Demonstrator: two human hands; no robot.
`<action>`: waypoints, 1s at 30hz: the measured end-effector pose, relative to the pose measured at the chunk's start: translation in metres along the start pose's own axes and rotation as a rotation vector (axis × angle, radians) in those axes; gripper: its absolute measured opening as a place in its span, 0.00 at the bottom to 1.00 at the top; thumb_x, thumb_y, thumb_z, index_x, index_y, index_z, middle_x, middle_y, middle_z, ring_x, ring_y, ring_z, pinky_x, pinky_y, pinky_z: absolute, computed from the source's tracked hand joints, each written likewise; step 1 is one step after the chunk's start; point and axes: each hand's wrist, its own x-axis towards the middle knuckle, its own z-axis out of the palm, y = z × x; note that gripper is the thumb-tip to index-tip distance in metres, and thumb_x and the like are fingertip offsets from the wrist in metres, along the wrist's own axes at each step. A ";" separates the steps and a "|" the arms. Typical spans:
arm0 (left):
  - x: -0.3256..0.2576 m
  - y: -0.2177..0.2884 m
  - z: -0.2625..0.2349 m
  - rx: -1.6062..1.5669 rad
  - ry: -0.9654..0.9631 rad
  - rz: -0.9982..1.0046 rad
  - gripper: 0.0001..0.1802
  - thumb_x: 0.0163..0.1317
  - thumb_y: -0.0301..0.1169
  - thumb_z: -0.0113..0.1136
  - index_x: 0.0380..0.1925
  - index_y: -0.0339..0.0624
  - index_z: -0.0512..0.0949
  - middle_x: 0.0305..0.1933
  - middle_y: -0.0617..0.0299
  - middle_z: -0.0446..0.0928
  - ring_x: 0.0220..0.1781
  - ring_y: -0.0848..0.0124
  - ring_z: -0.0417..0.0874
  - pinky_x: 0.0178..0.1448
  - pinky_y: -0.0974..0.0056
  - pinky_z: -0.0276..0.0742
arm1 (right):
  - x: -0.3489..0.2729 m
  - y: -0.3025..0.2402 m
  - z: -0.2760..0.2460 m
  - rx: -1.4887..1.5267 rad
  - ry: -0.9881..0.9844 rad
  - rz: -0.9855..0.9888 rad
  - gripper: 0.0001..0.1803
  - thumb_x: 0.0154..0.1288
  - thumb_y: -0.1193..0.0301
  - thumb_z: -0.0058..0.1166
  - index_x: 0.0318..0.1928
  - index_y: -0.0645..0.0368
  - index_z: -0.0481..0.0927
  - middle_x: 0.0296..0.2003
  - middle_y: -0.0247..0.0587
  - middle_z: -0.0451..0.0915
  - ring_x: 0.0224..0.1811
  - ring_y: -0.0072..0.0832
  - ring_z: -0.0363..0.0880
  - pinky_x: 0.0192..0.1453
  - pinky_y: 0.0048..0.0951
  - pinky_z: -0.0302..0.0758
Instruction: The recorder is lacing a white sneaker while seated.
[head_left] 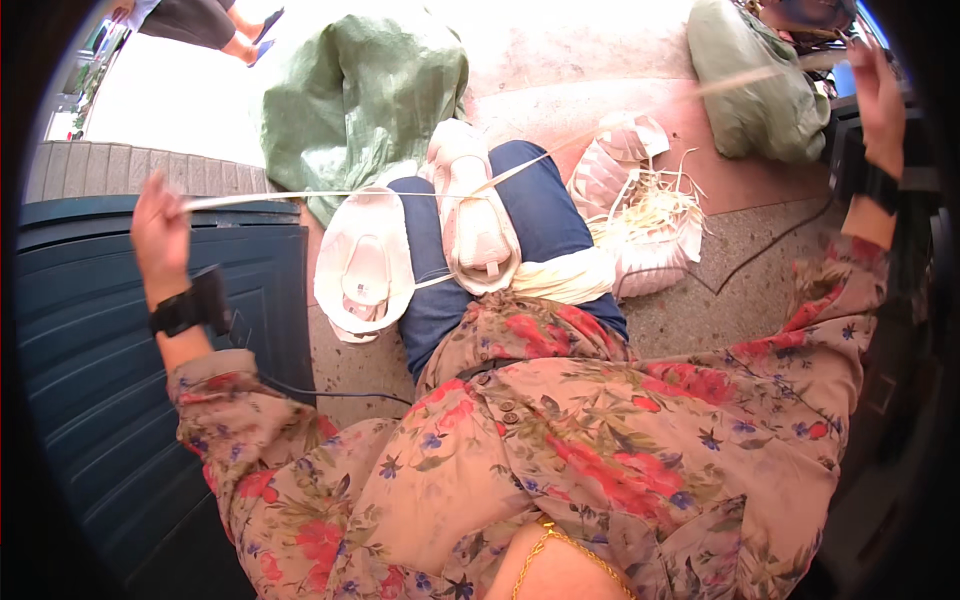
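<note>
My left hand (160, 230) is raised at the left, closed on one end of a pale straw strip (300, 196) that runs right across my lap. My right hand (880, 95) is lifted at the far upper right, pinching another pale strip (740, 78) that stretches down toward my knee. Both strips meet at a cream woven hat piece (475, 215) lying over my blue-trousered leg (545, 215). A second cream woven hat (362, 265) rests beside that leg. Both wrists wear black bands.
A white bag with loose straw (645, 205) sits to the right of my leg. Green sacks lie at the upper middle (360, 95) and upper right (760, 90). A dark blue ribbed panel (90, 340) fills the left. Another person's legs (215, 30) show at top left.
</note>
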 end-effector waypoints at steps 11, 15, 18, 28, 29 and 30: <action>-0.027 -0.106 -0.010 0.364 0.031 -0.354 0.08 0.59 0.32 0.54 0.37 0.43 0.77 0.17 0.76 0.61 0.17 0.87 0.58 0.18 0.77 0.52 | -0.229 0.152 0.193 -0.421 -0.562 0.116 0.09 0.59 0.74 0.48 0.39 0.61 0.78 0.32 0.42 0.79 0.33 0.27 0.75 0.39 0.28 0.72; -0.089 -0.174 0.110 0.490 -0.581 -0.538 0.11 0.61 0.32 0.48 0.38 0.38 0.77 0.23 0.66 0.74 0.25 0.79 0.73 0.29 0.73 0.70 | -0.307 0.155 0.273 -0.461 -1.007 -0.035 0.08 0.57 0.74 0.45 0.32 0.62 0.78 0.29 0.47 0.79 0.34 0.42 0.77 0.40 0.35 0.72; -0.114 -0.204 0.149 0.915 -0.771 -0.167 0.12 0.56 0.30 0.51 0.30 0.31 0.77 0.28 0.50 0.78 0.31 0.61 0.80 0.38 0.62 0.73 | -0.326 0.157 0.294 -0.606 -0.995 -0.111 0.08 0.56 0.73 0.44 0.29 0.61 0.76 0.33 0.45 0.78 0.39 0.40 0.74 0.44 0.36 0.69; -0.121 -0.224 0.144 0.971 -0.545 0.170 0.10 0.55 0.27 0.51 0.32 0.32 0.78 0.29 0.46 0.77 0.33 0.53 0.79 0.39 0.58 0.73 | -0.335 0.173 0.310 -0.739 -0.764 -0.222 0.06 0.50 0.75 0.47 0.29 0.60 0.76 0.42 0.39 0.73 0.49 0.36 0.66 0.48 0.39 0.62; -0.126 -0.222 0.145 0.952 -0.527 -0.039 0.10 0.55 0.28 0.51 0.32 0.33 0.78 0.30 0.45 0.77 0.33 0.53 0.79 0.39 0.58 0.73 | -0.334 0.173 0.310 -0.739 -0.765 -0.221 0.06 0.50 0.75 0.47 0.29 0.60 0.76 0.42 0.39 0.73 0.49 0.36 0.66 0.48 0.39 0.62; -0.129 -0.226 0.143 0.951 -0.527 -0.040 0.10 0.55 0.28 0.51 0.32 0.33 0.78 0.30 0.45 0.77 0.33 0.53 0.79 0.39 0.58 0.73 | -0.334 0.172 0.309 -0.773 -0.792 -0.242 0.07 0.50 0.74 0.47 0.30 0.60 0.77 0.42 0.38 0.73 0.49 0.35 0.66 0.48 0.39 0.62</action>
